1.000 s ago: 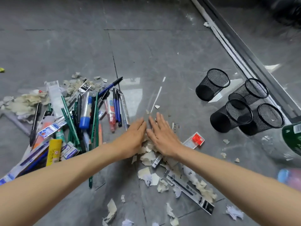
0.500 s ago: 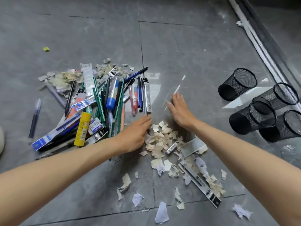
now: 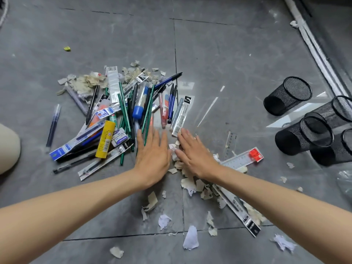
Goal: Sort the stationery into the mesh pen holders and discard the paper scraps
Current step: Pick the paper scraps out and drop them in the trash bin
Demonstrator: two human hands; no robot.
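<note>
The left hand [image 3: 152, 157] and right hand [image 3: 197, 159], apart half a second ago, now meet flat with straight, open fingers on the floor [image 3: 228, 54], corralling paper scraps [image 3: 187, 184] between them — stationery [image 3: 137, 111] still piled just left, mesh pen holders [image 3: 287, 96] unfilled, well right.

Paper scraps [image 3: 188, 182] and a stationery pile [image 3: 123, 115] are spread on a tiled floor [image 3: 228, 54].
The left hand [image 3: 152, 159] is laid flat at the pile's edge, the right hand [image 3: 196, 157] flat on the scraps; four mesh pen holders [image 3: 287, 96] are seen at the right.
</note>
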